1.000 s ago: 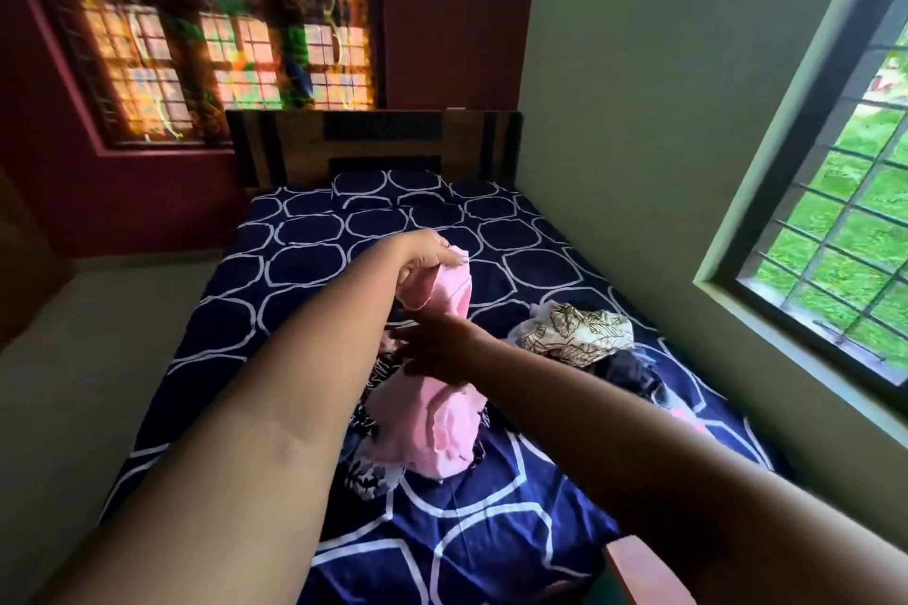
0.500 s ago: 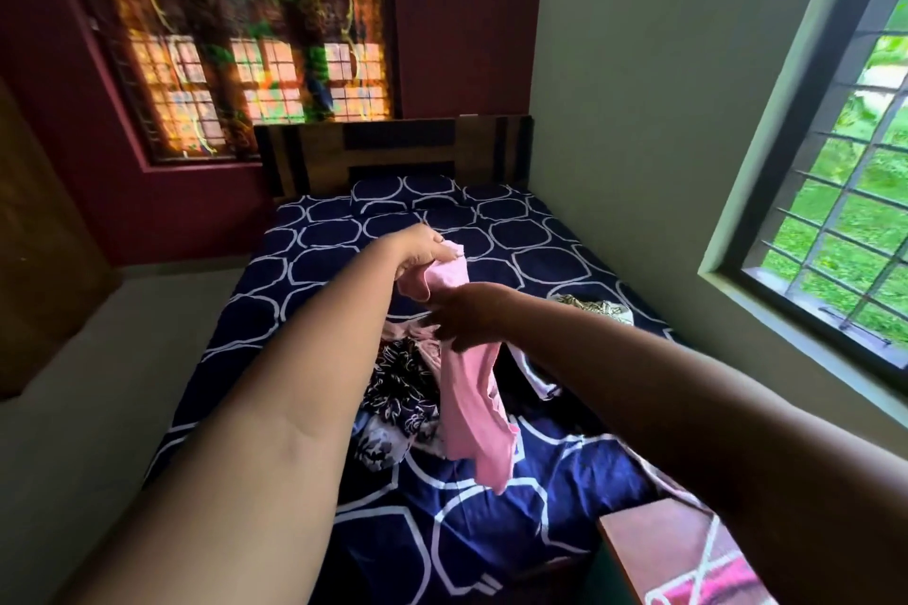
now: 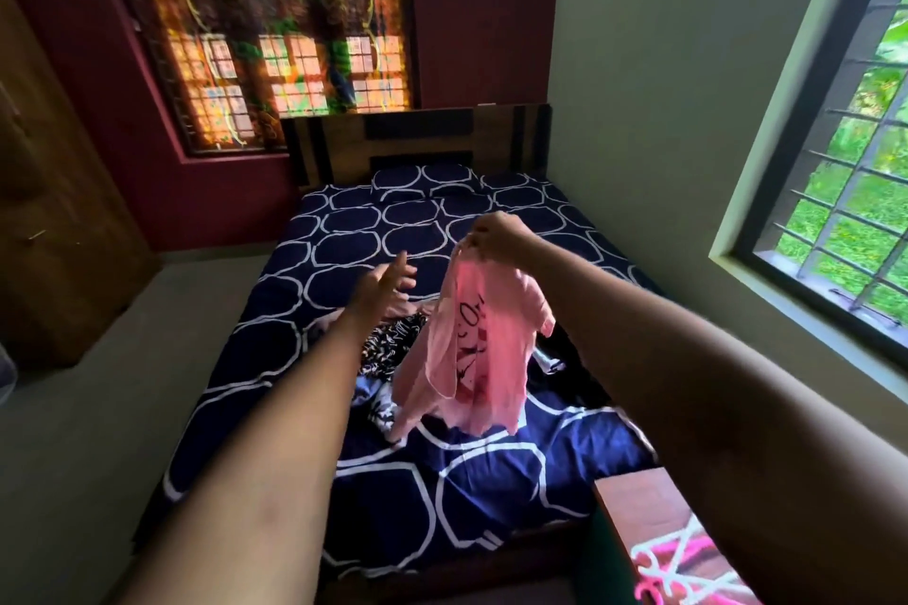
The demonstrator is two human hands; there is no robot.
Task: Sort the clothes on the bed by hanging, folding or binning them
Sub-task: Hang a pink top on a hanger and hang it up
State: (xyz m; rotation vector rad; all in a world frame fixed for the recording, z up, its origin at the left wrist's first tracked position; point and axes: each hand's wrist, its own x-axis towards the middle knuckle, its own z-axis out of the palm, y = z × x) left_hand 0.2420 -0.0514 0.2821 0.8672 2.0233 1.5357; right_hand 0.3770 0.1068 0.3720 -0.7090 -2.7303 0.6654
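We hold a pink shirt [image 3: 484, 349] up over the bed [image 3: 314, 270] with our right hand [image 3: 496, 236]. The grip of this hand is pinching the top edge of the shirt, and the cloth hangs down loose, with a dark print showing on it. Its lower edge is close to the sheet; we cannot tell if it touches.

Our left hand [image 3: 388, 280] is at 9 o'clock from the shirt, near it but apart. Its grip is released: the fingers are spread and hold nothing.

At 7 o'clock from this hand a black-and-white garment [image 3: 390, 344] lies crumpled on the bed, partly behind the shirt. The headboard [image 3: 417, 143] is at 12 o'clock. At 5 o'clock a wooden table [image 3: 638, 501] carries pink and white hangers [image 3: 683, 565]. A barred window [image 3: 835, 211] is at 3 o'clock.
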